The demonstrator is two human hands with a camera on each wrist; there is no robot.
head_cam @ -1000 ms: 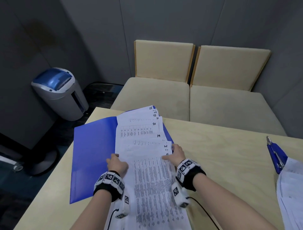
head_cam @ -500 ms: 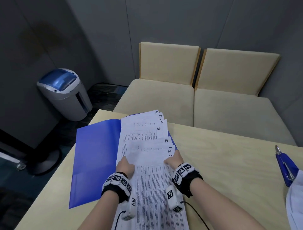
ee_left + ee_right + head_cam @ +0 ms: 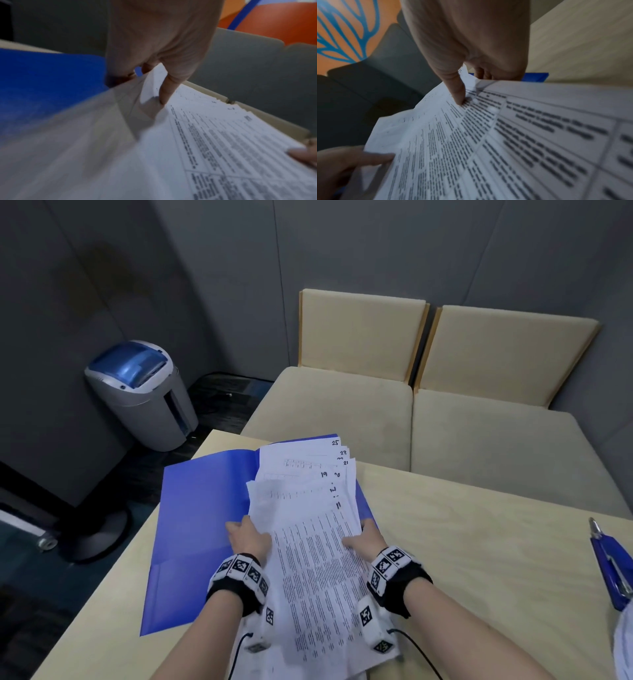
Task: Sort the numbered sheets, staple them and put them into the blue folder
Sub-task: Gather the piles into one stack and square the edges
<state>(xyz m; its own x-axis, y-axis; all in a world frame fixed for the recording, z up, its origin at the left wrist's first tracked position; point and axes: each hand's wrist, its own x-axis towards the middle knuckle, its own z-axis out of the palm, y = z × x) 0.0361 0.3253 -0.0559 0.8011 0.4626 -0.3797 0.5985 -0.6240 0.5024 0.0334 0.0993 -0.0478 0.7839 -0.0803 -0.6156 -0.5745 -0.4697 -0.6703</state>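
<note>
Grey-panelled booth, two beige cushioned seats behind a pale wood table; one grey bin with a blue lid on the floor at left. One blue folder lies open on the table. One fanned stack of numbered sheets sits over its right half, far corners marked 25, 23, 21, 19; exact sheet count cannot be told. Left hand pinches the stack's left edge, thumb on top, fingers curled beneath. Right hand pinches the right edge likewise, thumb pressing the printed top page. One blue stapler lies well apart at the table's right edge, beside more white paper.
</note>
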